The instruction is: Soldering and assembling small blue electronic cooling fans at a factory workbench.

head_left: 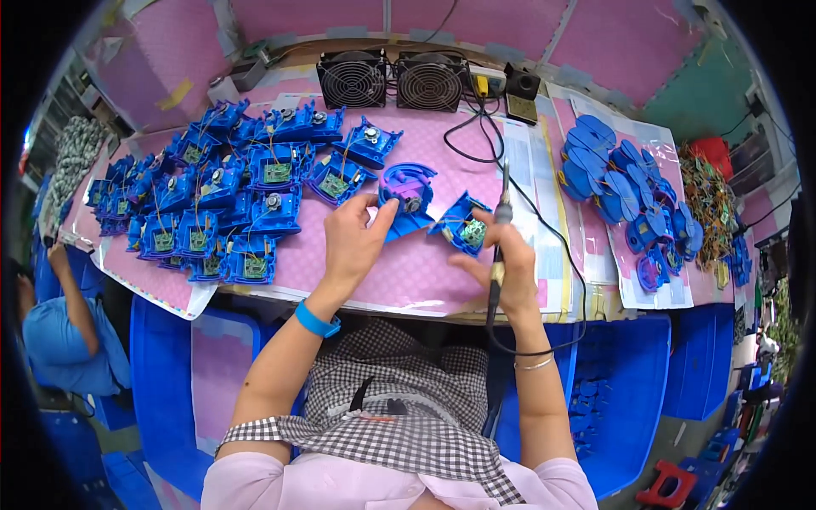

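Observation:
My left hand (353, 238) grips the edge of a blue plastic housing (408, 197) with a purple round part on top, lying on the pink mat (408, 272). My right hand (501, 255) holds a soldering iron (503, 204) upright, its black cord looping down past my wrist. The same hand's fingers also touch a second blue housing (463, 225) with a green circuit board, just left of the iron. The two housings lie side by side, close together.
Several blue housings with green boards (221, 195) cover the mat's left side. Blue covers (620, 187) are piled at right, beside a heap of wires (705, 200). Two black fans (391, 81) stand at the back. Blue bins (629, 382) flank my lap. Another person (59, 331) sits at left.

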`<action>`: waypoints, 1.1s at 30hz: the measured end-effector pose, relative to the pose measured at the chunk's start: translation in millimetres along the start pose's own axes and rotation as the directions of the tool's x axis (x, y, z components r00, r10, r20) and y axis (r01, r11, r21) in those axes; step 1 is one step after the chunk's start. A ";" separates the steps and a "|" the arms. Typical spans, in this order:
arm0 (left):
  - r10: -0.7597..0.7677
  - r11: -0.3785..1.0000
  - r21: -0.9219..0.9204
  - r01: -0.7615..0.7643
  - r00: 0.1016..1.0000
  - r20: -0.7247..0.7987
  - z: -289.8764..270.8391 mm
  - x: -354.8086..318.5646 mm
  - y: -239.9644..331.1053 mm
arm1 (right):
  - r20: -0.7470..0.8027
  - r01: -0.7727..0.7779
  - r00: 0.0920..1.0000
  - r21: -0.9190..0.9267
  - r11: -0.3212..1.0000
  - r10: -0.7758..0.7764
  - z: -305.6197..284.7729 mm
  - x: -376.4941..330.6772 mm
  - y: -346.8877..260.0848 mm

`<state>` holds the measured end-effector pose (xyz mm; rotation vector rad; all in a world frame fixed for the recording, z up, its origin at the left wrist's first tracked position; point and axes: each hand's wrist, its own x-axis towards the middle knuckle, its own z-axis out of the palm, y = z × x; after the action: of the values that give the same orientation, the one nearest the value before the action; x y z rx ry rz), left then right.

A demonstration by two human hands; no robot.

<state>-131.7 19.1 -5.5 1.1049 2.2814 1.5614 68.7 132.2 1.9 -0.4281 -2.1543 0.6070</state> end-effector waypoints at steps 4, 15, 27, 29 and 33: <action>-0.232 0.923 -0.268 0.275 0.956 0.182 -1.1 8.1 -4.1 | 0.080 -0.018 0.996 -0.122 0.992 0.028 0.8 -29.2 6.6; 0.160 0.973 -0.140 -0.186 0.971 -0.178 -21.5 -28.3 1.2 | 0.043 0.099 0.995 -0.282 0.954 -0.091 5.7 -62.3 -56.2; 0.169 0.968 0.165 -0.191 0.976 0.140 -22.3 -61.6 -1.7 | 0.047 0.016 0.999 -0.097 0.995 -0.011 16.2 28.7 -0.7; -0.029 0.976 0.215 -0.032 0.962 0.272 -16.8 -51.8 2.5 | 0.117 -0.056 0.992 0.126 0.990 0.041 26.2 35.3 20.7; 0.174 0.935 0.281 -0.215 0.971 0.164 -33.1 -53.6 -9.2 | 0.092 -0.039 0.995 0.090 0.995 0.031 28.0 18.6 17.0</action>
<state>-114.8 -41.9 -12.8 1.5054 2.4293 1.1783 36.8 147.7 -10.6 -0.3962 -2.1982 0.7549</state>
